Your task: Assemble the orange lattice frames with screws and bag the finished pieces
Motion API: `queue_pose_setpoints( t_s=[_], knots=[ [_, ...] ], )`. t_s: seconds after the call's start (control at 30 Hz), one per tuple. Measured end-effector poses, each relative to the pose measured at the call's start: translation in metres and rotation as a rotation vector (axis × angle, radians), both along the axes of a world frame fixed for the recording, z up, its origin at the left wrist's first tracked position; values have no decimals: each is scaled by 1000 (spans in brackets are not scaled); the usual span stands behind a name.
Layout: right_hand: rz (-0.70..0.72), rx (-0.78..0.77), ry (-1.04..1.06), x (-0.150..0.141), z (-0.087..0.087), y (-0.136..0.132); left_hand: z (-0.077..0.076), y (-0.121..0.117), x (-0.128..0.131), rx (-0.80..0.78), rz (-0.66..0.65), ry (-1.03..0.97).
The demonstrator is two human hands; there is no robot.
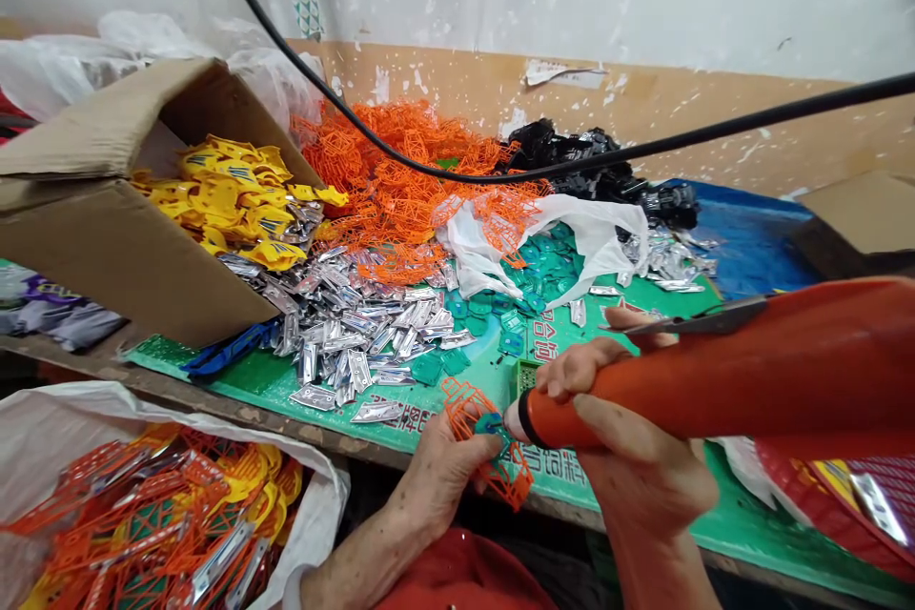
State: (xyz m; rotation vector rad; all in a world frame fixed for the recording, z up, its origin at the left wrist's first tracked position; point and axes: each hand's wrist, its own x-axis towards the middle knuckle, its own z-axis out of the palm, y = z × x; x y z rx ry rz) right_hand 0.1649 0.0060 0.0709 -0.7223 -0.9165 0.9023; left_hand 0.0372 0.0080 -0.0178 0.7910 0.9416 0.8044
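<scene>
My left hand point(439, 472) is closed on an orange plastic lattice piece point(486, 443) at the near edge of the table, with a small teal part against it. My right hand point(629, 438) is wrapped round the nose of a big orange power screwdriver point(750, 367). Its tip meets the lattice piece where the teal part sits. The tool's body runs off to the right, and its black cable point(500, 176) loops up across the view.
On the green mat point(286, 381) lie a heap of silver plates point(357, 324), teal parts point(543, 276) spilling from a white bag, orange lattices point(400, 172) and black parts point(593, 162). A cardboard box point(107, 238) holds yellow pieces. A sack point(164, 524) of assembled pieces sits lower left.
</scene>
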Motion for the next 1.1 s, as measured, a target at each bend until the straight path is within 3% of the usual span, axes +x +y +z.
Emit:
queue_pose_setpoints(
  t_s=[0.73,0.97,1.1],
  knots=[
    [91,-73,-229,5,-26,3,-2,-3,2,55,58,22],
    [104,-23,-75,9,-11,1,-5,-3,-2,56,18,27],
    [-99,52,-5,27,0,12,-4,-1,-5,11,39,29]
  ],
)
